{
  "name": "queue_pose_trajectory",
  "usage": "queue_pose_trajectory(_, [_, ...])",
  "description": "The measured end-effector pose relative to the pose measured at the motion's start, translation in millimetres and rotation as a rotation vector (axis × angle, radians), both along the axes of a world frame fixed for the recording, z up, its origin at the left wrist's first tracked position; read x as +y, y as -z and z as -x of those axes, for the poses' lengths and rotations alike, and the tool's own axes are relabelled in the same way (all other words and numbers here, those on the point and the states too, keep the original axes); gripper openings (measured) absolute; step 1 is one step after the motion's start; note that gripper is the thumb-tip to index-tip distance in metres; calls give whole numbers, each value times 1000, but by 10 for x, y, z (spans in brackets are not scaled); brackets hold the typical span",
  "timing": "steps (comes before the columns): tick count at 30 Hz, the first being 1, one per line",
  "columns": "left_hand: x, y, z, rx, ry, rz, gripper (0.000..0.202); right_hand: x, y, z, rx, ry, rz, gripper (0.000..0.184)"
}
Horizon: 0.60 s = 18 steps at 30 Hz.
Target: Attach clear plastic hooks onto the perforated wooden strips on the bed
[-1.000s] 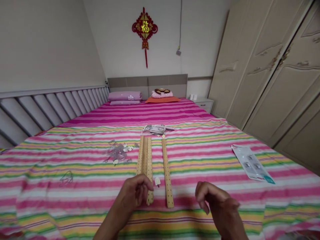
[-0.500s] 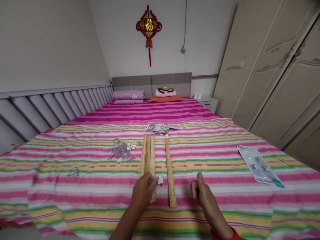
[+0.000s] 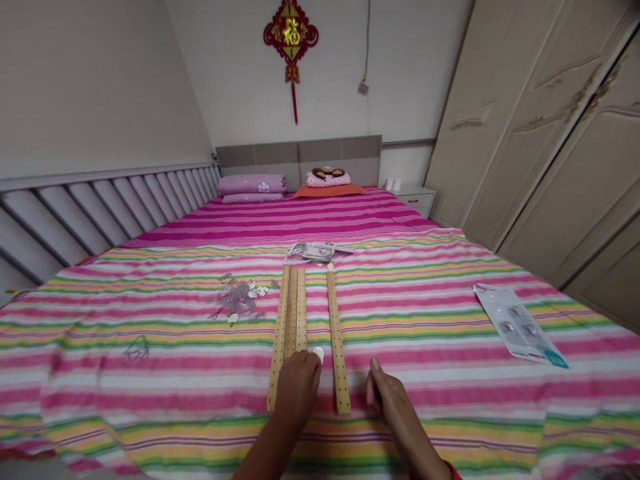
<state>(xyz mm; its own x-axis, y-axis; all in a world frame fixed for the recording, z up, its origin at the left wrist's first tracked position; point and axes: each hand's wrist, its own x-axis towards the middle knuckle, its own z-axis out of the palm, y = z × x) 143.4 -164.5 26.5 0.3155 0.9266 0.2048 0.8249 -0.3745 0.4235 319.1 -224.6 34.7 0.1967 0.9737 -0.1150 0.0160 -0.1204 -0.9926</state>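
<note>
Several long perforated wooden strips lie lengthwise on a striped bedsheet (image 3: 450, 373): a bundle lying side by side (image 3: 291, 307) and one single strip (image 3: 335, 327) just to its right. My left hand (image 3: 299, 390) rests knuckles-up on the near end of the bundle, fingers curled, with a small white piece (image 3: 319, 354) at its fingertips. My right hand (image 3: 389, 400) sits on the sheet just right of the single strip, apart from it, thumb raised and fingers folded in with nothing visible in them.
A clear bag of small white and grey parts (image 3: 240, 301) lies left of the strips, and a crumpled packet (image 3: 316, 253) at their far end. A blister pack (image 3: 519, 327) lies at the right. A wardrobe (image 3: 550, 133) lines the right wall, pillows (image 3: 250, 187) the headboard.
My left hand has slid forward along the bundle to the white piece. My right hand has moved left toward the single strip and lowered to the sheet. The view has tilted slightly.
</note>
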Motion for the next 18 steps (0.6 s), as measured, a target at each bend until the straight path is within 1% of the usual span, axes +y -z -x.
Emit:
queue_pose_trajectory(2, [-14,-30,7,-269,-43,45,12,10,48,39,60,-2,10,62])
queue_pose_trajectory(4, [-50,-76,1,-624,-126,174,5,27,108,87,143,-13,36,56])
queue_pose_trajectory(5, [-78,-103,-8,-808,-169,270,10,35,136,110,188,-25,46,53])
queue_pose_trajectory(7, [-153,-158,-32,-1134,-222,511,20,48,173,151,262,-45,48,49])
queue_pose_trajectory(9, [-242,-197,-62,-1388,-212,767,27,51,173,180,314,-56,30,45])
queue_pose_trajectory(10, [-286,-206,-77,-1483,-190,882,29,48,160,191,340,-61,22,44])
queue_pose_trajectory(11, [-327,-207,-93,-1557,-163,977,30,44,141,199,367,-67,17,42])
queue_pose_trajectory(13, [-393,-185,-121,-1645,-110,1098,29,30,102,209,421,-74,7,40])
queue_pose_trajectory(18, [-466,-103,-172,-1667,-6,1283,14,1,75,198,475,-35,5,36])
